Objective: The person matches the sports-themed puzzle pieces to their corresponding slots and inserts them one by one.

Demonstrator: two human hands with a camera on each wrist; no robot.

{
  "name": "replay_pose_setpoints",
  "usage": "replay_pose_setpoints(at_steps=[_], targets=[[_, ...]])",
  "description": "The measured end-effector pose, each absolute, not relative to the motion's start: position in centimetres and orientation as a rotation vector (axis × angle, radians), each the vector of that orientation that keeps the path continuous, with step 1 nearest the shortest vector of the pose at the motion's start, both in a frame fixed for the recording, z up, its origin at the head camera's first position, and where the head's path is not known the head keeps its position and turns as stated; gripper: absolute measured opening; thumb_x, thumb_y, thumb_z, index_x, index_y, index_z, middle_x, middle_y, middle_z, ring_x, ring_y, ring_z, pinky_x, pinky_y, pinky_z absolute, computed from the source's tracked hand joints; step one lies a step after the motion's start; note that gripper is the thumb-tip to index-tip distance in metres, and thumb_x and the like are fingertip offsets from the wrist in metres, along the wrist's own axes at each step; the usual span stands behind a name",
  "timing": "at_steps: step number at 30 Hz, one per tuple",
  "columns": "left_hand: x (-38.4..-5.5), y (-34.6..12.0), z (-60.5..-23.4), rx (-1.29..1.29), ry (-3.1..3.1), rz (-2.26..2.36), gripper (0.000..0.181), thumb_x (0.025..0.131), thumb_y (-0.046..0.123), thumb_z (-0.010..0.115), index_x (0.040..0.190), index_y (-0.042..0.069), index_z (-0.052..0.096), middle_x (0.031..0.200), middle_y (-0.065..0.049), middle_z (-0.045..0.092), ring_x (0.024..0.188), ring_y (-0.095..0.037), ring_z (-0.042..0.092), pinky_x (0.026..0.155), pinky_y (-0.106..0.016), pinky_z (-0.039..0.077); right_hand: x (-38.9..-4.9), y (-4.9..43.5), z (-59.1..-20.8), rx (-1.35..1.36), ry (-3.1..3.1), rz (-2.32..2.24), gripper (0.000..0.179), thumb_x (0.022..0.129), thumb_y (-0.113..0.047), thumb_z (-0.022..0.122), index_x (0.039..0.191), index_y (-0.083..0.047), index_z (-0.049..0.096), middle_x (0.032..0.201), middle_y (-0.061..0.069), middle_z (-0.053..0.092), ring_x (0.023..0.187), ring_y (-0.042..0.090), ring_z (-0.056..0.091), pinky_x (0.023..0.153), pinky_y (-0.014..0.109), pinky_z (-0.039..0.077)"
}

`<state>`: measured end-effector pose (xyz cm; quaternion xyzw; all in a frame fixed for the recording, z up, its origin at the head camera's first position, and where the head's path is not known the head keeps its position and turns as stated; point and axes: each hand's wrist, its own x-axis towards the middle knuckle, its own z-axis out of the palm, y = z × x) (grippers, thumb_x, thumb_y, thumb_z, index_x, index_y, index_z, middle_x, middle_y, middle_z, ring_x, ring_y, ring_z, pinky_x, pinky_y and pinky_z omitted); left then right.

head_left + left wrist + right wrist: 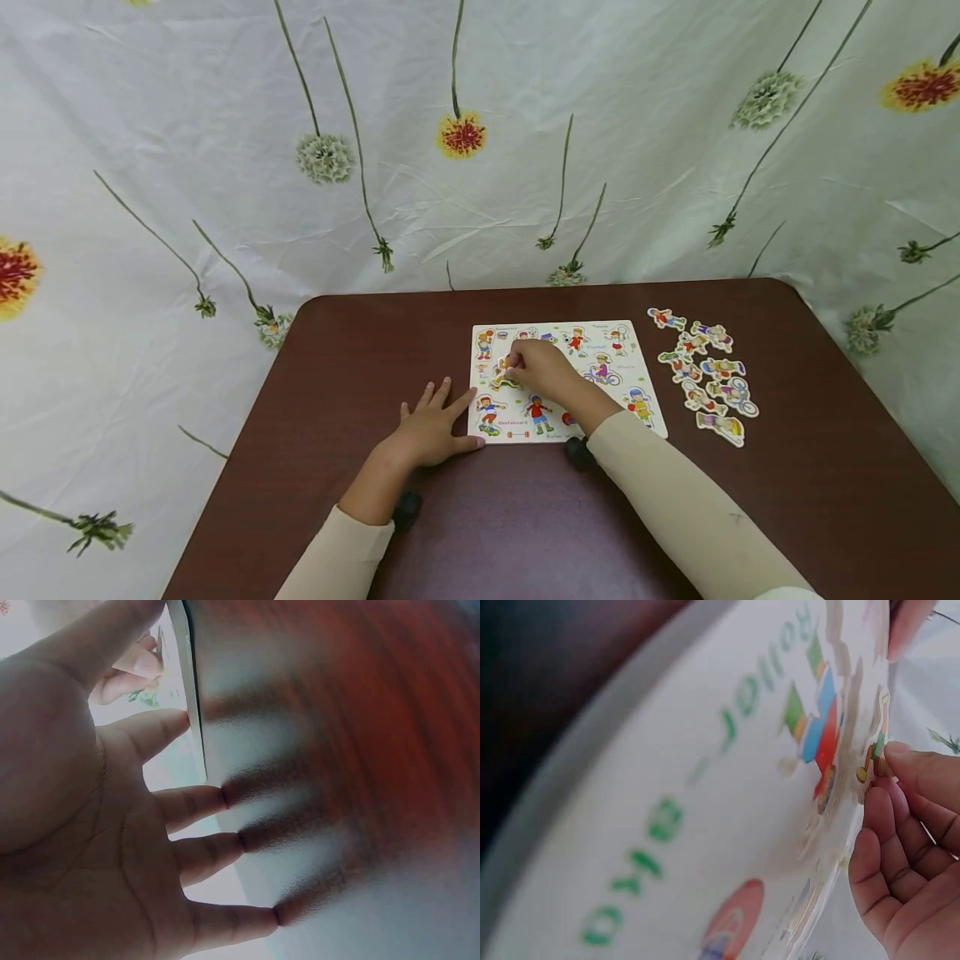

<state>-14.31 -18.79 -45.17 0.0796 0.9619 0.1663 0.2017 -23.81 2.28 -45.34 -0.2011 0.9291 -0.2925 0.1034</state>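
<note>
A white picture puzzle board (512, 408) with printed children doing sports lies on the table. My left hand (427, 433) is spread flat at its left edge, thumb and index finger touching the border. In the left wrist view, the fingers of the left hand (97, 802) stretch straight toward the board's edge and the tabletop. Over the left part of the board, my right hand (546, 369) pinches a small figure puzzle piece (501, 379). The right wrist view has this puzzle piece (877, 750) between thumb and fingertips, close against the board; whether it sits in a recess I cannot tell.
Several loose figure puzzle pieces (722, 367) lie in a cluster right of the board. The dark brown table (330, 375) has rounded far corners. Behind it hangs a white flowered cloth (510, 192). Dark wrist devices (579, 454) sit under the forearms.
</note>
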Motion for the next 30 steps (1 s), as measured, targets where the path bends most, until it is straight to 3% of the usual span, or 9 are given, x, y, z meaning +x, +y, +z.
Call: replay_pose_setpoints(at_steps=[9, 19, 24, 30], targets=[[-14.2, -18.6, -45.1, 0.222, 2.691, 0.476, 0.082, 0.09, 0.058, 0.068, 0.16, 0.032, 0.032, 0.17, -0.018, 0.012, 0.158, -0.043, 0.007, 0.115, -0.078, 0.011, -24.6, 1.3, -45.5, -0.652, 2.718, -0.622, 0.014, 0.098, -0.02, 0.069, 0.086, -0.013, 0.065, 0.083, 0.001, 0.062, 0.073, 0.014, 0.052, 0.067, 0.027, 0.042], [-14.3, -18.6, -45.2, 0.211, 2.688, 0.451, 0.082, 0.091, 0.058, 0.067, 0.16, 0.033, 0.03, 0.17, -0.018, 0.011, 0.158, -0.043, 0.007, 0.115, -0.078, 0.011, -24.5, 1.4, -45.5, -0.611, 2.699, -0.69, 0.012, 0.097, -0.02, 0.07, 0.088, -0.013, 0.065, 0.083, 0.001, 0.063, 0.073, 0.014, 0.052, 0.067, 0.026, 0.042], [-14.3, -18.6, -45.2, 0.22, 2.687, 0.443, 0.082, 0.092, 0.058, 0.066, 0.16, 0.032, 0.029, 0.17, -0.018, 0.011, 0.158, -0.043, 0.007, 0.115, -0.078, 0.012, -24.2, 1.9, -45.2, -0.534, 2.635, -0.834, 0.009, 0.095, -0.019, 0.072, 0.097, -0.011, 0.068, 0.084, 0.001, 0.062, 0.073, 0.014, 0.054, 0.068, 0.026, 0.044], [-14.3, -18.6, -45.1, 0.22, 2.689, 0.446, 0.082, 0.092, 0.057, 0.066, 0.16, 0.032, 0.03, 0.17, -0.018, 0.011, 0.157, -0.044, 0.008, 0.115, -0.078, 0.012, -24.0, 2.8, -45.1, -0.418, 2.526, -1.019, 0.023, 0.095, -0.025, 0.072, 0.113, -0.011, 0.068, 0.099, 0.003, 0.065, 0.085, 0.016, 0.059, 0.077, 0.031, 0.049]])
